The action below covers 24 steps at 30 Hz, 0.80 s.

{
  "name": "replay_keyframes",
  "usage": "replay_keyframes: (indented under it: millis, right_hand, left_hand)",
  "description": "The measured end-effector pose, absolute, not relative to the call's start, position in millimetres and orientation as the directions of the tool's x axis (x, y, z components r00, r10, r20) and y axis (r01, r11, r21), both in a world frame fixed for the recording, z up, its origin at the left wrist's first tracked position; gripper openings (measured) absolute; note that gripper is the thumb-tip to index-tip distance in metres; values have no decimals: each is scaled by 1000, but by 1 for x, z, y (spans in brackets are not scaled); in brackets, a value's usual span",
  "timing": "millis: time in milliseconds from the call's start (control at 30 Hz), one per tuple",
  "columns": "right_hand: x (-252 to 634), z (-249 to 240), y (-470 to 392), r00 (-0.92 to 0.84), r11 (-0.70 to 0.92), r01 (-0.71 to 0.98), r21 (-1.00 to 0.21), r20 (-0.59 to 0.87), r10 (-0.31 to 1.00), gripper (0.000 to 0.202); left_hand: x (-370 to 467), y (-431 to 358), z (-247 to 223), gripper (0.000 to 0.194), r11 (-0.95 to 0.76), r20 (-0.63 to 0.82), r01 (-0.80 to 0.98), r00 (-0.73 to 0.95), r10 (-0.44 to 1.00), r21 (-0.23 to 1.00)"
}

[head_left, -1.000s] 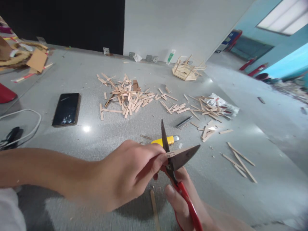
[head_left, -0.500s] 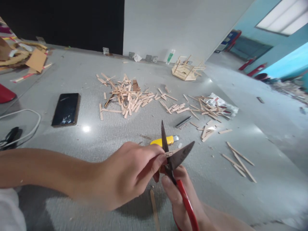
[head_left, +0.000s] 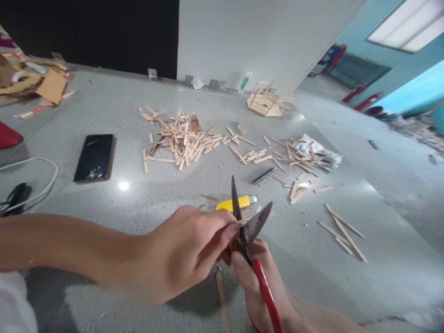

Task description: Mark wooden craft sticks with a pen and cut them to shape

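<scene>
The scissors (head_left: 246, 240) have red handles (head_left: 266, 289) and dark grey blades (head_left: 257, 221); the cutter (head_left: 230, 204) is yellow, the sticks (head_left: 222, 296) pale tan, the phone (head_left: 93, 158) black, the surface (head_left: 114, 108) grey.

The head view looks from above, facing forward and down across the surface (head_left: 132, 199). It sits near enough that the left hand (head_left: 187, 249) at 7 o'clock and the right hand (head_left: 255, 291) at 5 loom large. Farther off, it takes in a pale panel (head_left: 256, 41) at 12 and a window (head_left: 409, 25) at 2.
</scene>
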State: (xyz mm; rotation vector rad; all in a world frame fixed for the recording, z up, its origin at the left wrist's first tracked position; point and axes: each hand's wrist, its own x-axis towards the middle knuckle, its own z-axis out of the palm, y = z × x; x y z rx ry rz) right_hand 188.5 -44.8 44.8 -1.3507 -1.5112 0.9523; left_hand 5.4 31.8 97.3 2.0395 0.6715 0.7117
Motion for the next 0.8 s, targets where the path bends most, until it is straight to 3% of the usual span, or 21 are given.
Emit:
replay_keyframes:
  millis: [800]
  right_hand:
    - [192, 44, -44, -46, 87, 378, -922, 75, 996, 48]
  left_hand:
    - [6, 34, 98, 28, -522, 260, 189, 698, 667, 832]
